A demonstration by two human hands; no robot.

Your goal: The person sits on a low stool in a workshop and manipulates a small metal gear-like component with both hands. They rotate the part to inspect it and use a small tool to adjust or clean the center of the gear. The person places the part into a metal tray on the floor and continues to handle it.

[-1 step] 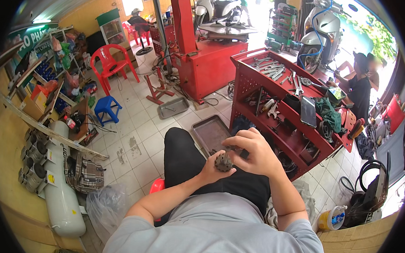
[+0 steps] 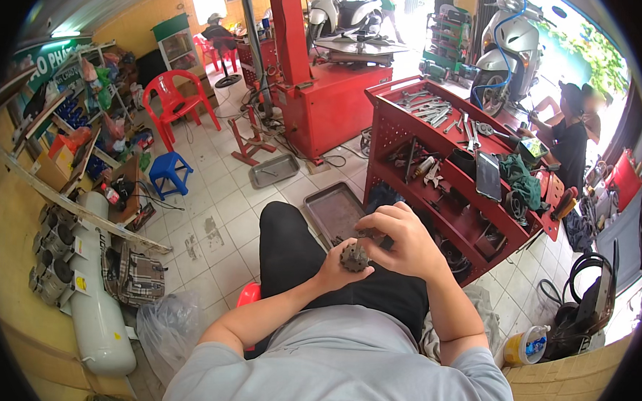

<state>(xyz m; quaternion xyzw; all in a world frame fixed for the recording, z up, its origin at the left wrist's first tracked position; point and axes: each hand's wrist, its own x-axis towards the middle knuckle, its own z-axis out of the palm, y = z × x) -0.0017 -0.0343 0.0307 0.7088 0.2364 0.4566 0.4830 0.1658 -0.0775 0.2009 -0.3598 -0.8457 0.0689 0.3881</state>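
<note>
Left hand [image 2: 338,265]: fingers wrapped round a gear-like part [image 2: 354,258], clamped on it, with the thumb extended along its near side. Right hand [image 2: 400,242]: raised just beyond, fingers bent and arched over the part, thumb and fingertips close together at its far side; whether they pinch it or only touch it cannot be told. The part is held in front of the torso, above the lap, the black trousers [image 2: 290,239] lying beneath. It is dark, dull metal, round in outline, with a notched rim and a paler raised centre. Its toothed face is turned up toward the viewer; the long axis appears to run away from that face, but its far end is hidden by the hands. Beyond lies a shallow, stained rectangular tray [image 2: 334,205] on smooth pale floor tiles [image 2: 237,210]; to the right stands a red metal trolley [image 2: 379,134] with perforated sides.
</note>
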